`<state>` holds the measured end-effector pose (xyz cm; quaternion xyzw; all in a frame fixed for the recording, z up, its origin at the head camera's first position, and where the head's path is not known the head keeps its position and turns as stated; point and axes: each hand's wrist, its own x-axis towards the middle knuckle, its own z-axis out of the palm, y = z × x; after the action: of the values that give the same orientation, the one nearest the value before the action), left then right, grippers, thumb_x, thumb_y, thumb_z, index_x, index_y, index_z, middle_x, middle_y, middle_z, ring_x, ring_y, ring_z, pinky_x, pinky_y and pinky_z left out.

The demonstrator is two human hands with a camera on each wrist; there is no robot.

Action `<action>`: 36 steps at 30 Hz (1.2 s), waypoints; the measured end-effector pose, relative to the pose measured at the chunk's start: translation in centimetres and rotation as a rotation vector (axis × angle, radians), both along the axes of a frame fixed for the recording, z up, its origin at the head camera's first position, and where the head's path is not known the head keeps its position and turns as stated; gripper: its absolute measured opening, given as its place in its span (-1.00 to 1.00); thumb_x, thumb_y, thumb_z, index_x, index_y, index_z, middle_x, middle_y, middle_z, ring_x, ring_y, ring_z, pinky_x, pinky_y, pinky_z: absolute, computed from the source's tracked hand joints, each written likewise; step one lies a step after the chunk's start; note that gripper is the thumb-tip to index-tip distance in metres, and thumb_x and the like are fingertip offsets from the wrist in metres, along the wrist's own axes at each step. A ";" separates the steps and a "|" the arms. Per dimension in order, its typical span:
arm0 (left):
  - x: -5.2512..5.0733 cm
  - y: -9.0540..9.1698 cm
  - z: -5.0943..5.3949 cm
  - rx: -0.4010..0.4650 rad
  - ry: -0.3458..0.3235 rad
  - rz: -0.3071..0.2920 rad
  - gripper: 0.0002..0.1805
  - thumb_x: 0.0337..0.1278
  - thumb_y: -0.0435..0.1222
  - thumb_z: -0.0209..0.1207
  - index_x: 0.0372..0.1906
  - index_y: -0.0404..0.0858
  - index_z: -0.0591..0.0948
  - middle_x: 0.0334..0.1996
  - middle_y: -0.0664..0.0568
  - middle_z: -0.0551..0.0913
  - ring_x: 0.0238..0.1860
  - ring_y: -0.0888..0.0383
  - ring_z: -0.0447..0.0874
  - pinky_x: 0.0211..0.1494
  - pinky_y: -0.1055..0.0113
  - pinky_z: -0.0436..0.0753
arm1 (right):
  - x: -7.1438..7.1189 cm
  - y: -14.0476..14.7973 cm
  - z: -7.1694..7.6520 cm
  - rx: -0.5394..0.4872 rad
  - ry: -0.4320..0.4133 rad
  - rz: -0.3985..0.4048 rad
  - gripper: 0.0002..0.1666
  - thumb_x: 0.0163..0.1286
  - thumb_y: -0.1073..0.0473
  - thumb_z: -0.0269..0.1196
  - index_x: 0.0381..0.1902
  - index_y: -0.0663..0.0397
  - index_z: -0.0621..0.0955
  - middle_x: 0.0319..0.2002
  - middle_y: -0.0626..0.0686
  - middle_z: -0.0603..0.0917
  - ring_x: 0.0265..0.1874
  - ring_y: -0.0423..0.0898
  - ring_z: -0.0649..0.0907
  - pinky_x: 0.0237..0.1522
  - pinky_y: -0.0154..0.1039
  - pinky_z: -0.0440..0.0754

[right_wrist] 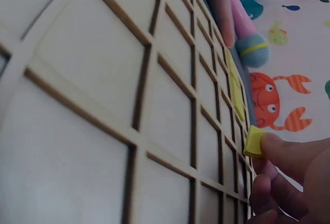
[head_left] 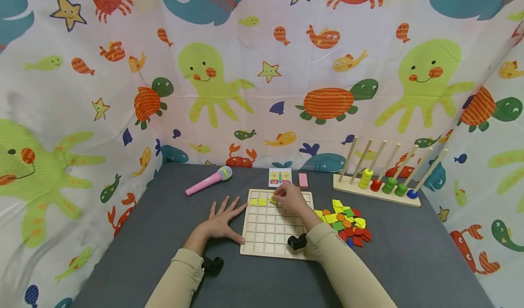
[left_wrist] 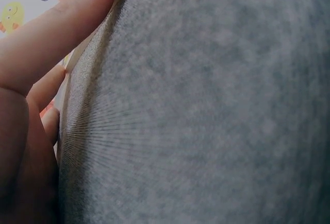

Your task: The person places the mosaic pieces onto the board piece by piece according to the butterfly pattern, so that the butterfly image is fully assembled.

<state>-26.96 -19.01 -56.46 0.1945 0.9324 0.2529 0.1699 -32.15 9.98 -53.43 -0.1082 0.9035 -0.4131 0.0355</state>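
Note:
A wooden grid board (head_left: 268, 235) lies on the dark table, with two yellow squares (head_left: 258, 202) side by side in cells near its top left. My right hand (head_left: 291, 199) pinches a yellow square (right_wrist: 253, 141) between thumb and fingers, over the upper part of the board, right of those two. My left hand (head_left: 221, 221) lies with fingers spread at the board's left side, its thumb and index fingertip touching the edge. In the left wrist view, the thumb (left_wrist: 62, 33) of that hand meets the board's edge.
Right of the board lies a loose pile of coloured pieces (head_left: 348, 224). Behind it stands a wooden peg rack (head_left: 376, 192) with coloured rings. A pink microphone (head_left: 209, 181), a small pattern card (head_left: 280, 177) and a pink block (head_left: 303, 180) lie beyond the board.

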 end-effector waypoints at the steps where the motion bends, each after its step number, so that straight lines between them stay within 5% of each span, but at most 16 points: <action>1: 0.1 0.1 0.2 0.005 0.003 -0.003 0.39 -0.46 0.43 0.46 0.62 0.23 0.03 0.67 0.06 -0.23 0.63 -0.16 -0.58 0.46 -0.32 -0.63 | 0.0 -0.2 -0.1 0.008 0.002 -0.003 -0.89 0.37 0.12 0.39 -0.26 0.03 0.72 -0.37 -0.03 0.68 -0.38 -0.12 0.60 -0.28 -0.19 0.59; 12: 0.4 0.3 1.1 -0.006 0.009 0.003 0.35 -0.40 0.38 0.49 0.62 0.23 0.06 0.67 0.03 -0.20 0.63 -0.19 -0.55 0.46 -0.37 -0.59 | 0.2 -1.0 -0.3 0.133 0.008 0.034 -0.90 0.35 0.10 0.40 -0.35 -0.05 0.75 -0.42 -0.10 0.68 -0.43 -0.14 0.58 -0.32 -0.21 0.56; 19: -0.2 -0.1 -0.7 -0.003 0.012 0.009 0.41 -0.54 0.50 0.42 0.61 0.29 0.03 0.67 0.09 -0.23 0.63 -0.14 -0.58 0.46 -0.31 -0.64 | 0.5 -1.0 0.0 0.117 0.002 0.034 -0.90 0.35 0.10 0.40 -0.34 -0.03 0.73 -0.41 -0.09 0.68 -0.42 -0.13 0.58 -0.31 -0.22 0.56; 36: -0.1 -0.1 -0.7 0.039 0.030 0.009 0.41 -0.55 0.49 0.43 0.60 0.32 0.03 0.67 0.07 -0.21 0.62 -0.16 -0.59 0.43 -0.34 -0.67 | 2.0 3.8 2.5 0.069 0.064 -0.033 -0.95 0.36 0.15 0.39 -0.25 -0.02 0.75 -0.31 -0.05 0.74 -0.31 -0.09 0.66 -0.26 -0.17 0.67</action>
<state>-27.07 -19.11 -57.20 0.1975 0.9306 0.2686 0.1511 -30.19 13.74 -50.89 -0.1054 0.9196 -0.3785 0.0033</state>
